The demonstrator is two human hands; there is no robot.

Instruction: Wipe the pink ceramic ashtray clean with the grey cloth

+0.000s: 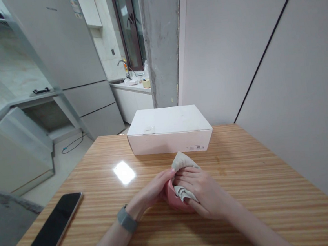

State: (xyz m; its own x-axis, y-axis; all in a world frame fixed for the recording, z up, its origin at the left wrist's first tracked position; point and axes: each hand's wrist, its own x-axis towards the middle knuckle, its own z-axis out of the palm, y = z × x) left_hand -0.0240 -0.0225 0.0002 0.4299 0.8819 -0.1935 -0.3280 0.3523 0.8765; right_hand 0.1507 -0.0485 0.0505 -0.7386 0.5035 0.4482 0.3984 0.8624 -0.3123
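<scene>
A pink bowl-like container (174,200) is tilted above or on the wooden table, in front of the white box. My left hand (156,186) grips its left side, thumb at the rim and the other fingers mostly hidden behind it. In my right hand (203,191) is a light grey cloth (183,160), pressed into the container's opening with the fingers over it. One fold of the cloth hangs near the inner wall, and another sticks up past the knuckles. The container's exact shape is partly covered by both hands.
A white cardboard box (170,142) stands at the table's far edge. On the left lies a black phone (49,234) with a cable at its lower end. The wooden table (249,192) meets a pale wall panel on the right. Behind are a fridge (63,43) and a sink counter.
</scene>
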